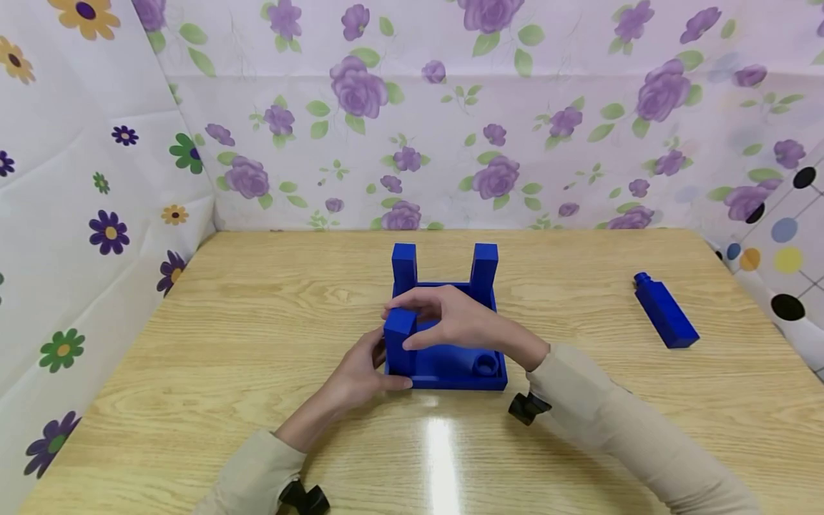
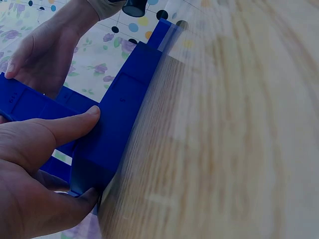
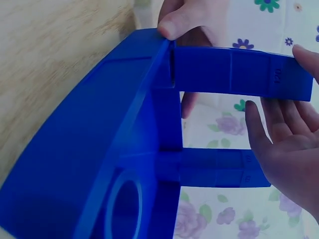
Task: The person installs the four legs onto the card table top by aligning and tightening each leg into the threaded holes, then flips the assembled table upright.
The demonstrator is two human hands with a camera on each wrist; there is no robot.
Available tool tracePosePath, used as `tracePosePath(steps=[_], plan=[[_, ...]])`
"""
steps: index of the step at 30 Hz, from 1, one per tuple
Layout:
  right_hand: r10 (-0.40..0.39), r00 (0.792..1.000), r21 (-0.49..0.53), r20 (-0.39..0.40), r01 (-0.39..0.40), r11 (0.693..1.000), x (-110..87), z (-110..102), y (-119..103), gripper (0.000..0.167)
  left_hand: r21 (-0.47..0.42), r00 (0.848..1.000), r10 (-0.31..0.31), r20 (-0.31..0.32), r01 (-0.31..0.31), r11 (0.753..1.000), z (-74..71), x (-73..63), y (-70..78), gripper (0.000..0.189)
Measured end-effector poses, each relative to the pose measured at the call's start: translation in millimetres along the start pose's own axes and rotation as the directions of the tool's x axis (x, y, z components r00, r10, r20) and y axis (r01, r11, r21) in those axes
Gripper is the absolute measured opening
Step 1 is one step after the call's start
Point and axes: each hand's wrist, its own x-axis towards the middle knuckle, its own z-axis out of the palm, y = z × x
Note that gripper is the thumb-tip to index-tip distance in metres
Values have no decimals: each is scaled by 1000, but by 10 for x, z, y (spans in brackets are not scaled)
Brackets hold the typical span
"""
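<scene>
A blue square frame (image 1: 458, 383) lies on the table like an upturned small table, with three blue legs standing at its corners. The near-right corner has an open round socket (image 1: 485, 365). My left hand (image 1: 356, 373) grips the frame's near-left corner, its thumb along the front edge and its other fingers at the left side. With thumb and fingers, my right hand (image 1: 460, 323) holds the upper part of the near-left leg (image 1: 400, 347). In the right wrist view, that leg (image 3: 204, 69) meets the frame (image 3: 65, 139) at its base.
A loose blue leg (image 1: 666, 312) with a threaded-looking end lies on the wooden table (image 1: 290, 286) to the right. Two far legs, left (image 1: 404, 266) and right (image 1: 484, 268), rise behind my right hand. Flowered cloth (image 1: 438, 143) hangs behind the table.
</scene>
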Motion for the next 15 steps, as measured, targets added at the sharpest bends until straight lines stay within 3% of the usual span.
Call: tracePosePath(steps=[7,15], plan=[[-15,992,-102,-129,2,995,-25,80,2,47,-26,1000,7,11,-7,1000,-7,8,2,88],[-72,947,-198,-313,9,980,-36,249,4,40,-25,1000,11,20,-10,1000,-15,5,-3,93]])
